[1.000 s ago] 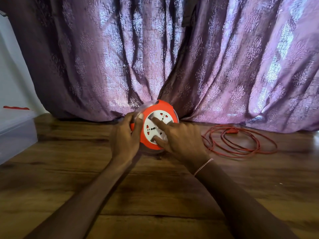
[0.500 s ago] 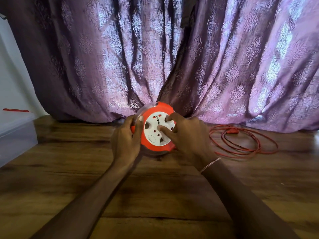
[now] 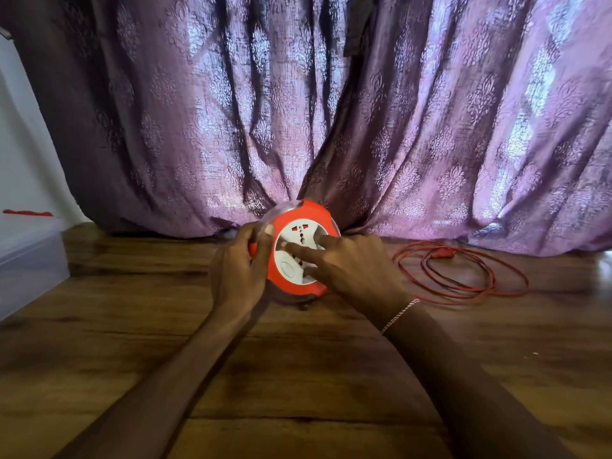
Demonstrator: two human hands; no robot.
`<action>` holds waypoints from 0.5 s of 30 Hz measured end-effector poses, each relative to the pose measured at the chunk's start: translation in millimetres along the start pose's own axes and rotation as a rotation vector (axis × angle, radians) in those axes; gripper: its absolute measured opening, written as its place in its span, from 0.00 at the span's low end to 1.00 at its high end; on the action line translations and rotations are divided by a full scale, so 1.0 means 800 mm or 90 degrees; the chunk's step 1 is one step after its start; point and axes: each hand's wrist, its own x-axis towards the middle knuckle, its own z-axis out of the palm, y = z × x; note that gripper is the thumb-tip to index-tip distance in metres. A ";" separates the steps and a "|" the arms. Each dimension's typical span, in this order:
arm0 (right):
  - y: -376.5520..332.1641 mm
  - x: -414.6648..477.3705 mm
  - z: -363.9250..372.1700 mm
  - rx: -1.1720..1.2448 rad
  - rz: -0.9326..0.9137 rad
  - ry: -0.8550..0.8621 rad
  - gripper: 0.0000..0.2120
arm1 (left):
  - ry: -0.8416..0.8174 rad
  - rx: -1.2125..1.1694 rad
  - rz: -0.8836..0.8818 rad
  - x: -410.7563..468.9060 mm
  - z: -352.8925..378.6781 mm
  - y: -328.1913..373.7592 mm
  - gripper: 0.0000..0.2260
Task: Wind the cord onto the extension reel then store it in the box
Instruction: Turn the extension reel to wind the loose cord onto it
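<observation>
Change: white socket face [image 3: 299, 256] is seen turned since a second ago.
Left hand [image 3: 240, 270]: clamped on extension reel [image 3: 298, 248] rim.
Right hand [image 3: 354, 270]: fingers [image 3: 303, 251] spread, pressed on the face.
Cord [image 3: 463, 276]: coiled loose on wooden floor [image 3: 298, 376], right of reel.
Box [image 3: 29, 260]: far left.

I saw a dark wood-grain counter [image 3: 298, 376] carrying everything. At about twelve o'clock the orange extension reel [image 3: 298, 260] stood tilted on its edge on the boards. Toward two o'clock a loose coil of red cord [image 3: 463, 276] lay flat on the wood, well apart from a translucent box [image 3: 29, 263] at nine o'clock.
</observation>
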 end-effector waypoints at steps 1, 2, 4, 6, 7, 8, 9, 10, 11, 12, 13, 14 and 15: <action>-0.001 -0.001 0.002 0.002 0.011 0.004 0.24 | -0.004 0.002 0.006 -0.001 -0.001 0.002 0.26; -0.002 -0.002 0.006 0.006 0.021 0.015 0.25 | -0.006 0.000 0.011 -0.002 -0.002 0.002 0.27; -0.007 -0.004 0.010 0.035 0.078 0.014 0.28 | -0.003 -0.003 0.019 -0.001 -0.002 0.002 0.28; -0.018 0.002 0.007 0.132 0.229 -0.016 0.31 | 0.004 0.005 0.020 -0.004 -0.001 0.004 0.28; -0.024 0.006 0.006 0.194 0.330 -0.032 0.32 | 0.007 0.007 0.020 -0.006 0.000 0.008 0.27; -0.029 0.011 0.006 0.264 0.431 -0.031 0.31 | 0.008 0.010 0.021 -0.008 0.000 0.010 0.27; -0.034 0.012 0.006 0.356 0.526 -0.028 0.30 | 0.007 0.012 0.023 -0.010 0.001 0.012 0.27; -0.037 0.014 0.011 0.475 0.604 -0.016 0.28 | 0.006 0.014 0.028 -0.011 0.001 0.014 0.28; -0.038 0.015 0.014 0.591 0.656 -0.011 0.27 | 0.004 0.016 0.031 -0.011 0.002 0.013 0.28; -0.038 0.014 0.018 0.648 0.672 -0.007 0.26 | 0.002 0.019 0.033 -0.011 0.002 0.012 0.28; -0.036 0.013 0.019 0.644 0.665 -0.010 0.26 | 0.004 0.019 0.032 -0.011 0.002 0.011 0.28; -0.034 0.012 0.017 0.613 0.642 -0.018 0.25 | 0.009 0.018 0.028 -0.010 0.002 0.010 0.28; -0.030 0.009 0.015 0.538 0.600 -0.036 0.24 | 0.016 0.015 0.022 -0.009 0.002 0.009 0.27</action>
